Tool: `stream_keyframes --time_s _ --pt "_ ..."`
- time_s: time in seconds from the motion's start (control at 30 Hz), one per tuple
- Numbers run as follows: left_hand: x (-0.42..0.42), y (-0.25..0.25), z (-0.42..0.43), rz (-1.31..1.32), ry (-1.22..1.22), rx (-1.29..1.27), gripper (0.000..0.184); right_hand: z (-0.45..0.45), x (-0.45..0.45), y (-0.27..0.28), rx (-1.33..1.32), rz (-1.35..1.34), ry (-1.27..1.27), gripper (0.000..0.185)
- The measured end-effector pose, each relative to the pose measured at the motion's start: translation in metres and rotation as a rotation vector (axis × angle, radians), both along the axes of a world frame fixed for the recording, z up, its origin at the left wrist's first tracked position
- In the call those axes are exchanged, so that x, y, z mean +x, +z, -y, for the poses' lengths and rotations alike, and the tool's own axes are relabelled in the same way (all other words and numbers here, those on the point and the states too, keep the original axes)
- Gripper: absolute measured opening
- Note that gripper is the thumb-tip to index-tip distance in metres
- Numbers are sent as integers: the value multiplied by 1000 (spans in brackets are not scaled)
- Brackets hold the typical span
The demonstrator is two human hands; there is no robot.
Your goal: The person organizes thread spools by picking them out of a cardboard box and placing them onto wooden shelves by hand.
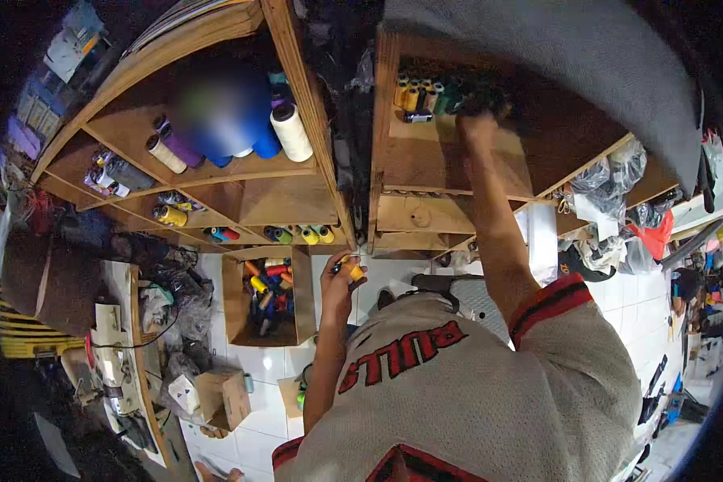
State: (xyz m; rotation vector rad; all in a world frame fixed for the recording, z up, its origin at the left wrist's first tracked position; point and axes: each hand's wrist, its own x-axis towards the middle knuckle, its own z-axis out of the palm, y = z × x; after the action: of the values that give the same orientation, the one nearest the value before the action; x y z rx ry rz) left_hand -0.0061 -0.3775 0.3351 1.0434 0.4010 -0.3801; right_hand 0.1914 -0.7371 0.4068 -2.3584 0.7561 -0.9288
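Observation:
My left hand (341,277) is closed around a yellow thread spool (355,272), with something dark beside it, in front of the shelves. My right hand (478,127) reaches into the upper right compartment, next to dark spools at the back; its fingers are too dark and blurred to make out. Left of it stand yellow spools (410,98) and green spools (443,102), and one dark spool (418,116) lies on its side at the front of the wooden shelf (426,165).
A cardboard box (304,297) of mixed spools sits on the floor below the left shelves. Large cones, including a white cone (291,132), fill the upper left shelf. Plastic bags (610,189) hang at the right. A smaller carton (231,399) stands lower left.

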Motion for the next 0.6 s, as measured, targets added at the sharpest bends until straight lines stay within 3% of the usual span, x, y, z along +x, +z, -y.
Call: stream_keyframes --time_s 0.03,0.13,0.23,0.4,0.5,0.6 --pt "0 -7 -2 45 -13 -17 21 -11 -11 14 10 -42 -22 37" --pt "3 -8 -2 -2 -30 29 22 -33 -24 22 -153 41 239 30" --pt "5 -16 -2 14 -64 -1 24 -85 -52 60 -221 -31 673 26" --pt "5 -14 0 29 -85 16 25 -94 -44 64 -637 -365 715 28" --pt "-1 -17 -3 37 -49 -44 25 -103 -44 75 -563 -397 645 33" --pt "-4 -12 -5 29 -9 -45 26 -90 -11 51 -393 -469 590 36"
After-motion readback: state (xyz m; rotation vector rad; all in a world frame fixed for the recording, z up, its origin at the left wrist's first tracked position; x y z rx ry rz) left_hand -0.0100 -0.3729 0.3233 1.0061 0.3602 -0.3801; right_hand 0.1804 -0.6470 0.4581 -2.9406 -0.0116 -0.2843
